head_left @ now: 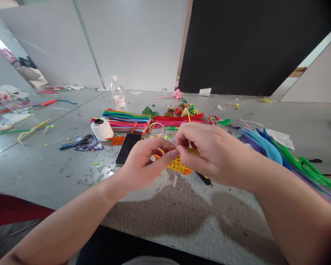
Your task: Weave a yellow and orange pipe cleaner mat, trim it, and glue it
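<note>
Between my hands is a small yellow-and-orange woven piece (178, 165), apparently made of pipe cleaners. My left hand (143, 158) is closed, its thumb and fingers gripping the piece's left edge. At the upper edge my right hand (206, 151) pinches with thumb and forefinger, and its curled fingers cover much of the weave. A short yellow stem (189, 117) shows just above the right knuckles; whether it joins the piece I cannot tell. Left of my left hand lies a black-screened phone (129, 148). Below the weave a dark-handled tool (203, 179) is partly hidden.
Pipe cleaner bundles (127, 119) lie ahead, beside a tape roll (156, 129) and small woven pieces (179, 110). A white roll (102, 129), keys (82, 141) and a bottle (118, 96) stand or lie leftward. Blue and green stems (300, 165) spread at right. Panels (138, 44) border the back.
</note>
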A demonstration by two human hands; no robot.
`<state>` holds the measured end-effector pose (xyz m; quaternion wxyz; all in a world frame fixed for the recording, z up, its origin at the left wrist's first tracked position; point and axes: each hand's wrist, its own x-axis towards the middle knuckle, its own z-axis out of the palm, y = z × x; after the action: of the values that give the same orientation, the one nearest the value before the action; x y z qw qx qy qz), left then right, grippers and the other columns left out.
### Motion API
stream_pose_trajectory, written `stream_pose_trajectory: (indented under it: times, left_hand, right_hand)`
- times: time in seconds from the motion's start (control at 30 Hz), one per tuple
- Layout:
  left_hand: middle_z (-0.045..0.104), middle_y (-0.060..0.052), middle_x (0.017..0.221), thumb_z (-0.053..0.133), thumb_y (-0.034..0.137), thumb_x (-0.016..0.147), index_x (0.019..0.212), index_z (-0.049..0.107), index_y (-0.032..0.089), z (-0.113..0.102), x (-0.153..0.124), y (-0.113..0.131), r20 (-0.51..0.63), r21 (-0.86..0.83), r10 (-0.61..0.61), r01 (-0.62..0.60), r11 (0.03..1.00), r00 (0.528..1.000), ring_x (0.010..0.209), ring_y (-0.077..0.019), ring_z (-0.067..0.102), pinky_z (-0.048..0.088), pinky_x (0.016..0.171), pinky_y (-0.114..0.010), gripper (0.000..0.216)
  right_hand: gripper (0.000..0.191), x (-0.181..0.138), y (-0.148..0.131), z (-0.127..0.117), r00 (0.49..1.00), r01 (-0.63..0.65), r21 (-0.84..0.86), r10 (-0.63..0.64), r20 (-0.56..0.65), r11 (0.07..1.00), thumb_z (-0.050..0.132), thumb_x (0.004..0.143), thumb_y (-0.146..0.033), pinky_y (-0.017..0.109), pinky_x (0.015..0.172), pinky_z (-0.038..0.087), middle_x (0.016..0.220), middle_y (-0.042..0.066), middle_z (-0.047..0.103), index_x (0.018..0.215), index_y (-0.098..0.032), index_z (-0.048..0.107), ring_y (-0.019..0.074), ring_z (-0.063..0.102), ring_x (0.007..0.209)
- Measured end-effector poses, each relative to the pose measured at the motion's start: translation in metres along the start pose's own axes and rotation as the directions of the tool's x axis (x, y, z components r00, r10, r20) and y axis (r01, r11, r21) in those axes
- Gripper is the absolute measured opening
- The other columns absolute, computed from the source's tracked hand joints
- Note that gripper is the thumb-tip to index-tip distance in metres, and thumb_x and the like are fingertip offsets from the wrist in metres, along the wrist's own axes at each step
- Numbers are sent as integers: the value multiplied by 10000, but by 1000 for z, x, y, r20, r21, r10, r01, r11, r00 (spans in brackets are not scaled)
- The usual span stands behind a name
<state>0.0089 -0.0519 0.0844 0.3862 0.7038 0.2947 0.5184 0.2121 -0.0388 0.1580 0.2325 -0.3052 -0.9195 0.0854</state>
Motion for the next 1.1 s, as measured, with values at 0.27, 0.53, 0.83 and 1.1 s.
stream_pose_trajectory:
  times: [0.27,0.53,0.83,1.1]
  left_hand:
    - [690,-45,835,780,356,950,871,721,175,-1,0,2,67,-214,-19,33,976,998,789,-154,627,530,715,-269,207]
    - [670,-29,807,737,349,981,915,712,169,-2,-2,3,49,-109,-55,60,992,997,678,-114,550,428,575,-231,192]
    - [665,-13,808,816,330,910,922,739,184,-1,2,-4,-132,-326,-136,86,941,982,722,-114,593,496,641,-212,166]
    - [734,-30,883,861,357,867,921,789,195,0,4,-1,-207,-396,-184,90,914,961,808,-138,656,546,733,-239,186]
  right_hand:
    - [176,-2,2,9,998,-24,47,21,60,999,509,924,-157,328,606,327,764,0,542,824,-249,396,161,455,667]
    - [166,0,4,9,998,-57,142,54,22,988,502,995,-207,315,562,335,710,-21,549,844,-249,451,144,449,609]
    - [151,-2,14,-5,976,-213,250,216,14,945,641,1006,-313,291,500,363,681,-20,641,889,-234,693,136,526,563]
    - [139,1,9,1,980,-191,193,199,-22,962,658,961,-241,303,514,362,669,-24,638,831,-221,705,131,516,561]
